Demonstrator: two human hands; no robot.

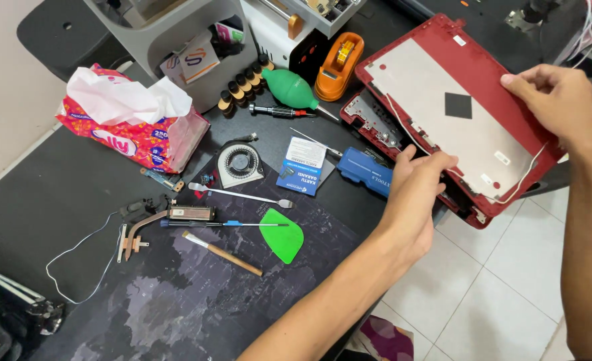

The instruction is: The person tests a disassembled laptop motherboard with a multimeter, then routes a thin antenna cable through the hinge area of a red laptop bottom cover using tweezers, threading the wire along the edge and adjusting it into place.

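A red laptop lid cover [473,73], with a silver inner panel and a thin white cable along its edge, is tilted up over the red laptop base [376,124] at the desk's right edge. My left hand [413,190] grips the lid's near edge, fingers on the silver panel. My right hand [556,100] holds the lid's far right corner.
On the dark desk mat [176,301] lie a green pry pick [282,235], a small brush [221,253], a screwdriver [222,224], a metal spudger [239,194], a cooling fan [240,164], a heat pipe [152,224], a blue tool case [366,170], a tissue pack [132,117], a green air blower [292,88] and an orange tape dispenser [339,65].
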